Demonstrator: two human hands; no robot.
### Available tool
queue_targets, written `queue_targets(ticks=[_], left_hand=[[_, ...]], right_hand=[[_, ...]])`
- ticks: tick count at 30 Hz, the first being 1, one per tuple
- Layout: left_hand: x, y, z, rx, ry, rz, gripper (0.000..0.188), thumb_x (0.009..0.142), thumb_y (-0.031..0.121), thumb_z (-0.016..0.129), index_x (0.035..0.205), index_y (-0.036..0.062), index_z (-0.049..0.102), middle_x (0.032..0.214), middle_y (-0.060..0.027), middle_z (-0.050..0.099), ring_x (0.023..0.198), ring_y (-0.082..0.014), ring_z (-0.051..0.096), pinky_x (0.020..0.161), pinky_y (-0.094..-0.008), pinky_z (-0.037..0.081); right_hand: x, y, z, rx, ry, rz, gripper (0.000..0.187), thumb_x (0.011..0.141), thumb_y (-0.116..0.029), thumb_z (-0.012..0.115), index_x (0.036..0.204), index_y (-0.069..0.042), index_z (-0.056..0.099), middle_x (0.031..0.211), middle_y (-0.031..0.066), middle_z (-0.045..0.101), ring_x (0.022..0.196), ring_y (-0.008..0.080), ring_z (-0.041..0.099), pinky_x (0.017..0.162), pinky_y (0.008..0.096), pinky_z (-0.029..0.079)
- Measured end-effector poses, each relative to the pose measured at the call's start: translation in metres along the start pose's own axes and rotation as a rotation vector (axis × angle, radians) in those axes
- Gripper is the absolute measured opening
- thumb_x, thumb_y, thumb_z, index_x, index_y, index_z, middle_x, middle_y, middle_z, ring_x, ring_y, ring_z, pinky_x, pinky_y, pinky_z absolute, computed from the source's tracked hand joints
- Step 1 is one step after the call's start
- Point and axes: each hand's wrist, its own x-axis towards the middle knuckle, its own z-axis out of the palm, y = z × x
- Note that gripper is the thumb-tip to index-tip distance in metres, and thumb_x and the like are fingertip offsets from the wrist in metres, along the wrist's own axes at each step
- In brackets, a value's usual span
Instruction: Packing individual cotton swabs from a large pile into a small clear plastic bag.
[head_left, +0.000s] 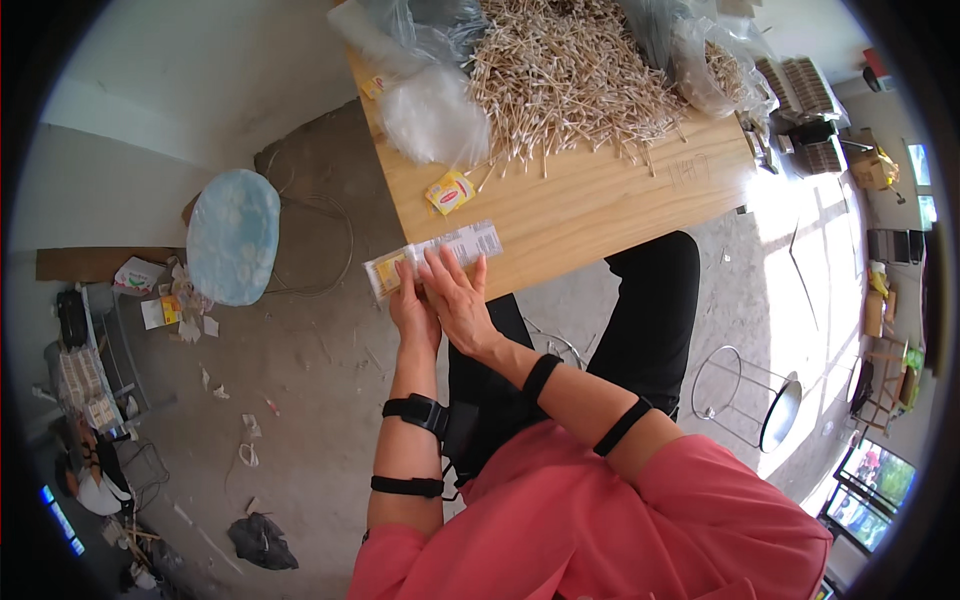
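At the near left corner of the wooden table lies a flat, clear plastic packet [468,240] with a white printed part and a yellow part at its left end. My left hand [412,312] grips the packet's near edge by the yellow end; its fingers are partly hidden. Across the packet's middle my right hand [458,308] rests with fingers stretched out and somewhat apart. The two hands touch or overlap at the thumbs. A small yellow and white printed card [450,191] lies just beyond the packet. Farther back is a large heap of cotton swabs [570,85].
The wooden table [590,215] bears clear plastic bags [435,115] left of the heap and a bag of swabs [712,70] at its right. A stool with a pale blue cover [233,238] stands left; a round metal-framed stool [780,415] is at right. Scraps and a black bag [262,541] litter the floor.
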Motion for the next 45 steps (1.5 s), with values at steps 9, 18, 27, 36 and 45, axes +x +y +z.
queue_targets(ticks=[9,18,27,36,45], left_hand=[[0.012,-0.004,-0.011,-0.099,-0.025,-0.045,0.046,0.098,0.038,0.062,0.121,-0.0007,0.058,0.114,-0.0096,0.065,0.101,-0.0174,0.064,0.086,-0.0301,0.053],[0.002,-0.001,0.004,-0.098,0.099,0.016,0.048,0.096,0.041,0.065,0.122,0.0016,0.058,0.114,-0.0073,0.065,0.099,-0.0171,0.064,0.087,-0.0316,0.053],[0.004,0.0,0.007,-0.162,0.086,-0.03,0.046,0.097,0.038,0.064,0.124,0.0008,0.056,0.115,-0.0083,0.064,0.103,-0.0184,0.063,0.09,-0.033,0.053],[0.012,-0.005,-0.006,-0.138,0.048,-0.036,0.046,0.099,0.035,0.061,0.125,-0.0012,0.055,0.119,-0.0113,0.063,0.107,-0.0208,0.062,0.09,-0.0344,0.054],[0.001,0.005,0.0,0.061,0.203,0.092,0.051,0.098,0.035,0.062,0.134,-0.0002,0.051,0.117,-0.0093,0.061,0.109,-0.0202,0.06,0.093,-0.0329,0.05]], right_hand=[[0.038,-0.021,-0.002,0.126,0.319,0.156,0.046,0.081,-0.019,0.072,0.123,-0.005,0.061,0.088,0.0048,0.073,0.112,0.0256,0.058,0.113,0.0486,0.023],[0.037,-0.019,-0.011,0.014,0.291,0.288,0.036,0.08,-0.005,0.067,0.116,-0.008,0.063,0.09,0.0057,0.07,0.098,0.0262,0.06,0.1,0.0419,0.036],[0.01,0.005,-0.008,-0.187,0.118,-0.171,0.051,0.09,-0.001,0.051,0.141,-0.004,0.049,0.145,0.016,0.049,0.143,0.0303,0.036,0.119,0.0522,0.015],[0.02,-0.008,0.005,0.053,0.085,-0.003,0.049,0.095,-0.007,0.047,0.143,-0.002,0.045,0.15,0.0109,0.045,0.149,0.0291,0.024,0.12,0.0559,0.003],[0.018,-0.002,0.004,0.064,-0.001,-0.003,0.055,0.095,-0.003,0.045,0.15,-0.005,0.037,0.158,0.0127,0.032,0.152,0.0321,0.015,0.118,0.0562,-0.003]])
